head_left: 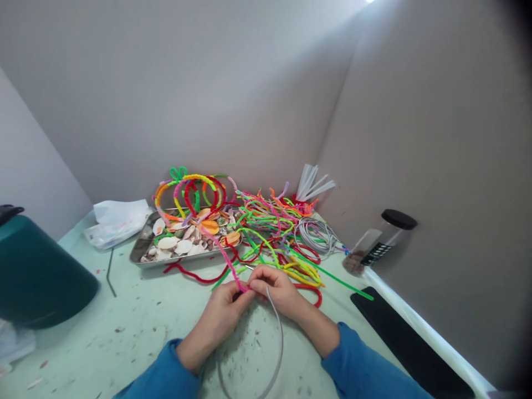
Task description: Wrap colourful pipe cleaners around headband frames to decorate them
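Observation:
My left hand (226,307) and my right hand (276,288) meet over the front of the table, fingertips pinched together. Between them is the end of a pink pipe cleaner (223,251), which runs up and back toward the tray. From my right hand's fingers a grey cord (281,338) curves down in a wide loop toward me and back up near my left wrist. The exact spot where pipe cleaner and cord meet is hidden by my fingers. Just behind my hands lie red (197,277) and yellow pipe cleaners (305,271).
A metal tray (166,262) of shells carries several pipe-cleaner hoops (199,177). Behind my right hand is a heap of coloured pipe cleaners (270,213) with a coil of grey cord (318,235). A dark green bin (41,271) stands left; a clear jar (380,241) leans right.

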Available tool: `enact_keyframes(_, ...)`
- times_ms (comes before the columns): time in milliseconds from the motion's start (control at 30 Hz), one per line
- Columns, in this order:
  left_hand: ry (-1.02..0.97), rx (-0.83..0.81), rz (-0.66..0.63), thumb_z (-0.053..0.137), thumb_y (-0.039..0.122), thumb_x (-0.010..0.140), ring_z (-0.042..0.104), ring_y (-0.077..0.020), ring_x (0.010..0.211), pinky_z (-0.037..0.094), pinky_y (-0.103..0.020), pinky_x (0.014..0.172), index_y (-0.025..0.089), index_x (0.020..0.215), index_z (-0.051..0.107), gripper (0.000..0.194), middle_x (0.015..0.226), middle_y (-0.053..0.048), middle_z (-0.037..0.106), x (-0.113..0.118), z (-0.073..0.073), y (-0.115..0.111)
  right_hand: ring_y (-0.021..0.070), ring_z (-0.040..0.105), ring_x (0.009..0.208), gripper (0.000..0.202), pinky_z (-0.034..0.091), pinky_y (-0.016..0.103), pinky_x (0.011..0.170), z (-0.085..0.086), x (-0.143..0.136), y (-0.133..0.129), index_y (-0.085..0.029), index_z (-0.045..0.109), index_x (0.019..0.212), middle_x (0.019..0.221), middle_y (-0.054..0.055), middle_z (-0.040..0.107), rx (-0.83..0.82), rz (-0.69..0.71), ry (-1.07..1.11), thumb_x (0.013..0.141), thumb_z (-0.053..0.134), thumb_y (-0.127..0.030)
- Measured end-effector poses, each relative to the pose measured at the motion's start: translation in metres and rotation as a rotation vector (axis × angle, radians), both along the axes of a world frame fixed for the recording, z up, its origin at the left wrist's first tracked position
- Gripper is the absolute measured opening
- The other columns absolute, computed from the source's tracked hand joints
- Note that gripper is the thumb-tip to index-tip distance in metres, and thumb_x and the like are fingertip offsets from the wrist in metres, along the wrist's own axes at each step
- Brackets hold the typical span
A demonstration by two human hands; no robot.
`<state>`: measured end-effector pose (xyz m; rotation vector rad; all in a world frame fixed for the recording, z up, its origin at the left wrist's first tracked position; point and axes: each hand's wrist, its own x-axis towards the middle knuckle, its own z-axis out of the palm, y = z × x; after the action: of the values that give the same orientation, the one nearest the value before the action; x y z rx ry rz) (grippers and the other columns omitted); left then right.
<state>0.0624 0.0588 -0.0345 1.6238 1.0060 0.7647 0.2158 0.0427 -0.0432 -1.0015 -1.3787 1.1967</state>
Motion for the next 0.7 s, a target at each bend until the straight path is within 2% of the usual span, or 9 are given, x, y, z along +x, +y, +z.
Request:
enact_keyframes(133, 0.028, 0.011, -0.003, 0.057, 0.035, 0.073, 0.036, -0.0099, 0.049, 0.027, -0.021, 0.047, 0.015, 0.054, 0.060, 0.028, 0.049, 0.004, 0.045, -0.0004, 0.0007, 0.0014, 0.0079, 0.042, 0.053, 0.015, 0.033, 0.021, 0.050, -0.0001, 0.0007, -0.0002, -0.016, 0.061, 0.075, 0.063, -0.004, 0.049, 0.002, 0.012, 0.012, 0.080, 0.061, -0.030)
enact_keyframes(333, 0.041, -0.078, -0.049, 0.053, 0.041, 0.077, 0.031, -0.0079, 0.043, 0.021, -0.021, 0.043, 0.015, 0.055, 0.054, 0.034, 0.045, 0.006, 0.038, -0.0026, -0.0050, 0.0038, 0.0075, 0.042, 0.052, 0.014, 0.032, 0.019, 0.049, -0.0008, 0.0011, 0.0004, -0.015, 0.059, 0.075, 0.062, -0.004, 0.049, -0.006, 0.023, 0.027, 0.080, 0.061, -0.028)
enact_keyframes(533, -0.060, -0.230, -0.091, 0.048, 0.051, 0.079, 0.029, -0.0060, 0.038, 0.017, -0.020, 0.039, 0.015, 0.061, 0.053, 0.041, 0.043, 0.007, 0.037, -0.0028, -0.0077, 0.0041, 0.0066, 0.040, 0.047, 0.015, 0.031, 0.019, 0.045, -0.0053, 0.0001, 0.0013, -0.017, 0.059, 0.083, 0.060, -0.004, 0.050, -0.047, -0.033, 0.045, 0.080, 0.060, -0.032)
enact_keyframes(700, -0.119, -0.319, -0.031, 0.052, 0.052, 0.077, 0.028, -0.0043, 0.037, 0.017, -0.018, 0.037, 0.016, 0.064, 0.049, 0.039, 0.045, 0.008, 0.038, 0.0000, -0.0004, 0.0017, 0.0065, 0.040, 0.045, 0.015, 0.030, 0.019, 0.043, -0.0050, -0.0004, 0.0022, -0.017, 0.060, 0.080, 0.057, -0.005, 0.049, -0.053, -0.078, 0.062, 0.077, 0.062, -0.031)
